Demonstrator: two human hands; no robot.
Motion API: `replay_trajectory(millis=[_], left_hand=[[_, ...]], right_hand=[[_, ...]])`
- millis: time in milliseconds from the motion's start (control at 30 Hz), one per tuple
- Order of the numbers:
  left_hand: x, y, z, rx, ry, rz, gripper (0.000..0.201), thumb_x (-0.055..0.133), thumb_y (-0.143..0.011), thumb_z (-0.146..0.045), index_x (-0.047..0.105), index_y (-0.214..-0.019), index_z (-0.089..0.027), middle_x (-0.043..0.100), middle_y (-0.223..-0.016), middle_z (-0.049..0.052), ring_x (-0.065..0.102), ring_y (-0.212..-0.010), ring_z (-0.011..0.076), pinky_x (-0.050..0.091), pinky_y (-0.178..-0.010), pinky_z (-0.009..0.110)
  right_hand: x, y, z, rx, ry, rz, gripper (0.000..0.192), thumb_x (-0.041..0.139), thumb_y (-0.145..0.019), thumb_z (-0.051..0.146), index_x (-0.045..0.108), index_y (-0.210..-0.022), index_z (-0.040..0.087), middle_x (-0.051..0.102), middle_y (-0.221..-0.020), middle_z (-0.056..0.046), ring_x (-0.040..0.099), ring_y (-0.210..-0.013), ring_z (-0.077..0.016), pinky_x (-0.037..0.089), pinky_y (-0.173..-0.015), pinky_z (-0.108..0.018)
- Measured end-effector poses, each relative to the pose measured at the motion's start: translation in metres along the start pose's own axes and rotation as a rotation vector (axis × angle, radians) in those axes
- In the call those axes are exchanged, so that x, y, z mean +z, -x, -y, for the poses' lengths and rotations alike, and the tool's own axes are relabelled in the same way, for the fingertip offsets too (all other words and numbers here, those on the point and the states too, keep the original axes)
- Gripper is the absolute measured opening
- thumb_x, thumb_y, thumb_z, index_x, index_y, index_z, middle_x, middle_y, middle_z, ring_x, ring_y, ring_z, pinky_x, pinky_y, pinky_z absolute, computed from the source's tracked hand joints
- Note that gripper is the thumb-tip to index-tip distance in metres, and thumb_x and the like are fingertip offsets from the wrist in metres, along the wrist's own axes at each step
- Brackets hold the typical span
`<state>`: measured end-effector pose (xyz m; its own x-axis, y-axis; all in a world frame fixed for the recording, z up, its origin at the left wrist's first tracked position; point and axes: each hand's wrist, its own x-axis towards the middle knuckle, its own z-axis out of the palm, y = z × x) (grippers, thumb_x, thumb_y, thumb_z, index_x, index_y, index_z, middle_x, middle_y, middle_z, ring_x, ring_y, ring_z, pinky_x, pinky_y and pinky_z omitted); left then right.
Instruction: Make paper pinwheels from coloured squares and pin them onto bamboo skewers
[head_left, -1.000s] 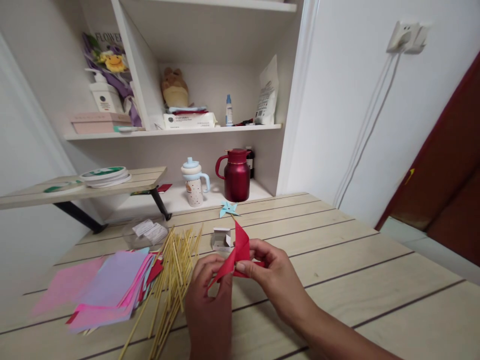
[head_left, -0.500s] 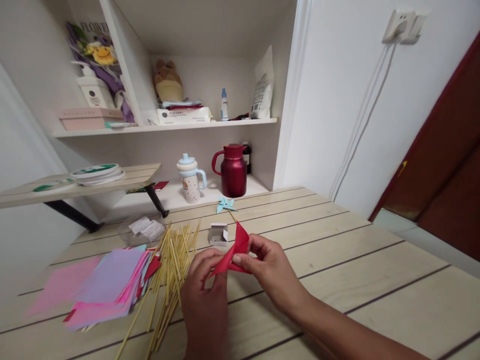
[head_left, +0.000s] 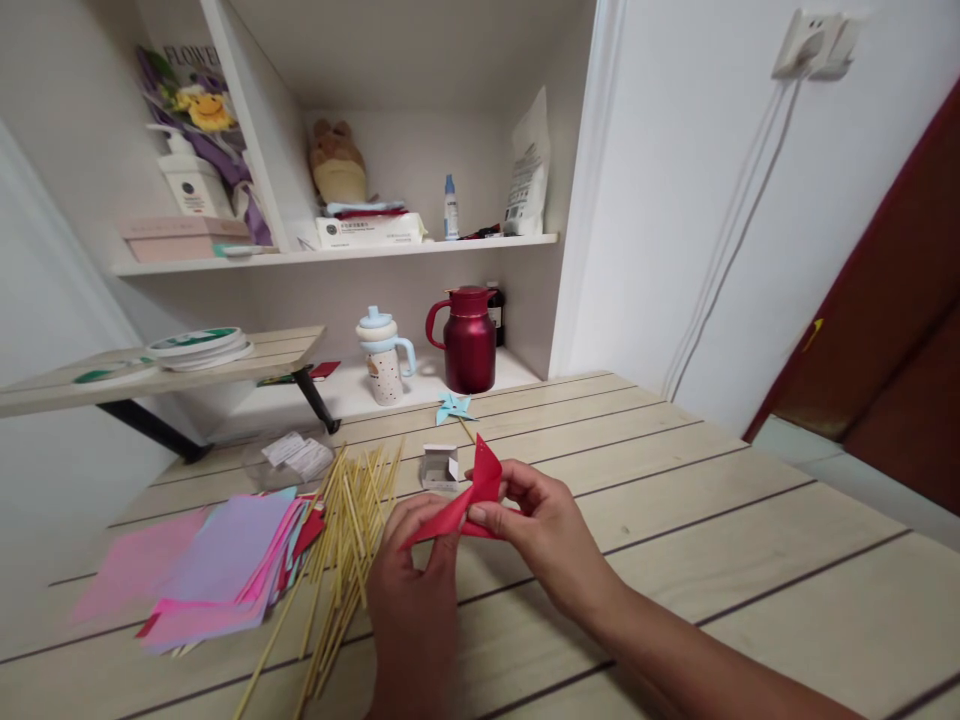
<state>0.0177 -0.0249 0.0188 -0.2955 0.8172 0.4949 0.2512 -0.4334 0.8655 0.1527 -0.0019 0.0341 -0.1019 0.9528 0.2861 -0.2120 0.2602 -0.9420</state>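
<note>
Both hands hold a folded red paper shape [head_left: 466, 497] just above the pale wooden table [head_left: 675, 500]. The left hand [head_left: 412, 590] pinches its lower flap; the right hand [head_left: 536, 530] pinches the middle. Just behind sits a small open white cardboard box [head_left: 439, 466]; I cannot tell what is inside.

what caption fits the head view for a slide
Both hands fold red paper beside wooden sticks and coloured sheets.

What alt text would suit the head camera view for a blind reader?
Both hands, left hand and right hand, pinch a folded red paper above a wooden table; coloured paper sheets and bamboo sticks lie to the left.
</note>
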Motion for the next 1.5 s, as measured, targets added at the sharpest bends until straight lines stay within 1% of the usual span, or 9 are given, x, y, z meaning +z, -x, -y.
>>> replay_trajectory(millis=[133, 233, 433, 600, 700, 900, 1133, 1333, 1500], left_hand=[[-0.003, -0.002, -0.003, -0.011, -0.009, 0.026, 0.007, 0.070, -0.080, -0.029, 0.074, -0.083, -0.025, 0.073, -0.092, 0.001, 0.066, -0.088, 0.0190, 0.052, -0.084, 0.032], [-0.006, -0.003, -0.004, 0.084, -0.050, 0.039, 0.005, 0.069, -0.081, -0.025, 0.074, -0.083, -0.027, 0.072, -0.091, 0.000, 0.066, -0.085, 0.0161, 0.053, -0.079, 0.027], [-0.014, -0.001, -0.004, 0.445, -0.208, 0.029, 0.010, 0.064, -0.086, -0.019, 0.070, -0.089, -0.026, 0.067, -0.091, -0.002, 0.065, -0.086, 0.0115, 0.052, -0.075, 0.019], [-0.032, -0.006, -0.011, 0.913, -0.484, 0.029, 0.013, 0.060, -0.089, -0.015, 0.069, -0.099, -0.018, 0.069, -0.091, 0.003, 0.063, -0.090, 0.0141, 0.048, -0.089, 0.027], [-0.034, -0.008, -0.016, 1.048, -0.549, 0.049, 0.018, 0.053, -0.092, -0.011, 0.068, -0.100, -0.016, 0.073, -0.089, 0.003, 0.066, -0.087, 0.0127, 0.044, -0.095, 0.030], [-0.019, -0.005, -0.015, 1.040, -0.440, -0.177, 0.025, 0.045, -0.097, -0.016, 0.069, -0.090, -0.018, 0.073, -0.080, 0.001, 0.066, -0.079, 0.0109, 0.042, -0.097, 0.033], [-0.035, -0.008, -0.019, 0.996, -0.511, 0.037, 0.014, 0.057, -0.091, -0.015, 0.069, -0.098, -0.020, 0.072, -0.089, 0.001, 0.066, -0.087, 0.0138, 0.040, -0.100, 0.032], [-0.030, -0.009, -0.024, 0.777, -0.357, 0.134, 0.015, 0.051, -0.094, -0.020, 0.066, -0.096, -0.024, 0.069, -0.091, 0.001, 0.064, -0.086, 0.0153, 0.049, -0.083, 0.030], [-0.028, -0.010, -0.024, 0.790, -0.336, 0.134, 0.014, 0.051, -0.095, -0.022, 0.065, -0.095, -0.023, 0.067, -0.090, 0.001, 0.063, -0.086, 0.0144, 0.050, -0.079, 0.027]], right_hand=[[-0.003, 0.001, 0.005, -0.059, 0.098, 0.021, 0.007, 0.076, -0.076, 0.024, 0.072, -0.079, 0.019, 0.071, -0.080, -0.001, 0.063, -0.079, -0.0178, 0.051, -0.076, -0.031], [-0.005, 0.002, 0.009, -0.144, 0.221, 0.026, 0.006, 0.074, -0.079, 0.024, 0.073, -0.082, 0.019, 0.072, -0.083, -0.002, 0.064, -0.080, -0.0179, 0.050, -0.076, -0.030], [-0.006, 0.009, 0.011, -0.368, 0.386, -0.013, 0.005, 0.072, -0.082, 0.022, 0.069, -0.079, 0.021, 0.070, -0.082, -0.001, 0.065, -0.083, -0.0191, 0.053, -0.076, -0.031], [-0.011, 0.010, 0.010, -0.707, 0.456, 0.034, 0.013, 0.068, -0.085, 0.011, 0.067, -0.088, 0.024, 0.070, -0.076, 0.003, 0.066, -0.074, -0.0156, 0.047, -0.100, -0.041], [-0.013, 0.011, 0.010, -0.784, 0.453, 0.043, 0.017, 0.067, -0.086, 0.010, 0.066, -0.095, 0.025, 0.071, -0.079, 0.003, 0.067, -0.071, -0.0149, 0.048, -0.099, -0.040], [-0.016, 0.010, 0.014, -0.800, 0.494, 0.080, 0.026, 0.065, -0.086, 0.008, 0.065, -0.105, 0.026, 0.071, -0.080, 0.003, 0.067, -0.070, -0.0148, 0.047, -0.098, -0.041], [-0.018, 0.010, 0.023, -0.805, 0.561, 0.160, 0.023, 0.061, -0.084, 0.004, 0.063, -0.094, 0.025, 0.067, -0.077, 0.002, 0.065, -0.070, -0.0157, 0.046, -0.097, -0.048], [-0.018, 0.014, 0.030, -0.886, 0.686, 0.155, 0.031, 0.054, -0.081, -0.001, 0.061, -0.098, 0.024, 0.066, -0.078, 0.000, 0.063, -0.069, -0.0168, 0.047, -0.092, -0.048], [-0.016, 0.013, 0.025, -0.855, 0.622, 0.129, 0.030, 0.054, -0.082, -0.001, 0.062, -0.098, 0.024, 0.067, -0.079, -0.001, 0.064, -0.072, -0.0168, 0.047, -0.093, -0.047]])
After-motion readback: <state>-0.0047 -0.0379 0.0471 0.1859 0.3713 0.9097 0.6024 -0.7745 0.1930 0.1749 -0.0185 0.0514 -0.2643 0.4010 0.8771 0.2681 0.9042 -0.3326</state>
